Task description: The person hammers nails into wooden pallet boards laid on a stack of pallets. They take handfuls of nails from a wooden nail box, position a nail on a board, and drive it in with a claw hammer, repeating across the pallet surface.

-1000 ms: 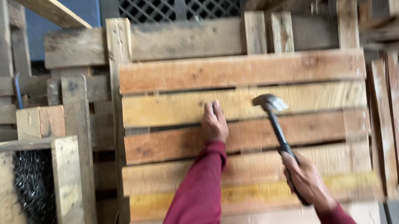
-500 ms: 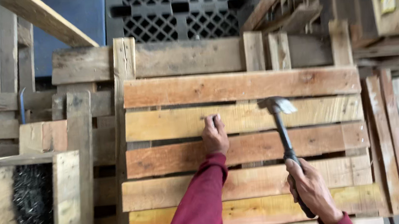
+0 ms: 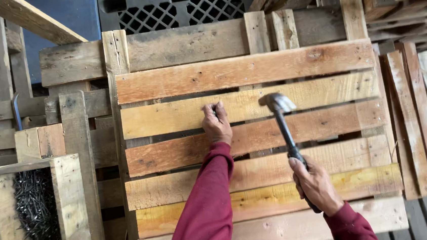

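A nail, too small to be seen well, is pinched on the second plank (image 3: 323, 93) by the left hand (image 3: 217, 125), just left of the hammer (image 3: 284, 129) gripped by the right hand (image 3: 314, 183).

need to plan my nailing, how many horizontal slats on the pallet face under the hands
6, stacked top to bottom: the top slat, second slat under the left hand, third, fourth, fifth, bottom slat partly behind sleeves; more may lie below the frame.
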Demonstrator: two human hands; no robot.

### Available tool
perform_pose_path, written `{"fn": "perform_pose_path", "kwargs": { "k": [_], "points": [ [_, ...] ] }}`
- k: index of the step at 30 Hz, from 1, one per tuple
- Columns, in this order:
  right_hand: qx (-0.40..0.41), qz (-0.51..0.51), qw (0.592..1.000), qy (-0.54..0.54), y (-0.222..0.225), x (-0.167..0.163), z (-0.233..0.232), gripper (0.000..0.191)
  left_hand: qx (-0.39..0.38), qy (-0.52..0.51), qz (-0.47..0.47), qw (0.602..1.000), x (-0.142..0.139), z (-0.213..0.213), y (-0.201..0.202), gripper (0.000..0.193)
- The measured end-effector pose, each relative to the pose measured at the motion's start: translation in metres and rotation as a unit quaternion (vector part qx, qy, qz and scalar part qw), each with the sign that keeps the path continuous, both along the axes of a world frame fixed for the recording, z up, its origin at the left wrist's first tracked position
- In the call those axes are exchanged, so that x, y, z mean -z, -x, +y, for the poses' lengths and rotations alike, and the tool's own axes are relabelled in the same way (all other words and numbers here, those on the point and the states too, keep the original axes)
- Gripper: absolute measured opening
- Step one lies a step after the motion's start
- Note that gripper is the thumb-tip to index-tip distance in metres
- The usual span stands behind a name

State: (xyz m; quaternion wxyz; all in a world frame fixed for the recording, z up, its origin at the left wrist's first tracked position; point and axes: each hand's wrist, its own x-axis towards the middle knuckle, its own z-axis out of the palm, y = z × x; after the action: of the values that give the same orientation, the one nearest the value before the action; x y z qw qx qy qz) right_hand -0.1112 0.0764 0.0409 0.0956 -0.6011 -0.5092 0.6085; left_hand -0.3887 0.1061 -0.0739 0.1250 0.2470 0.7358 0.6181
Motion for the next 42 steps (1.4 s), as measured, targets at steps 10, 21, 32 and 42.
{"fn": "perform_pose_path", "kwargs": {
  "k": [10, 21, 32, 42],
  "points": [
    [0.019, -0.046, 0.999, 0.018, -0.042, 0.011, -0.081, 0.041, 0.043, -0.050, -0.445, 0.893, -0.037, -0.034, 0.002, 0.019],
    [0.116, 0.033, 0.992, 0.041, -0.052, 0.003, -0.115, 0.032, 0.163, -0.039, -0.515, 0.841, -0.057, -0.098, -0.070, 0.022],
    [0.153, 0.013, 0.988, 0.030, -0.048, 0.017, -0.121, 0.034, 0.193, -0.011, 0.039, 0.980, -0.016, -0.039, -0.069, 0.015],
    [0.104, -0.060, 0.992, 0.043, -0.048, 0.026, -0.111, 0.035, 0.128, -0.005, 0.100, 0.987, -0.005, -0.042, -0.068, 0.012]
  ]
}}
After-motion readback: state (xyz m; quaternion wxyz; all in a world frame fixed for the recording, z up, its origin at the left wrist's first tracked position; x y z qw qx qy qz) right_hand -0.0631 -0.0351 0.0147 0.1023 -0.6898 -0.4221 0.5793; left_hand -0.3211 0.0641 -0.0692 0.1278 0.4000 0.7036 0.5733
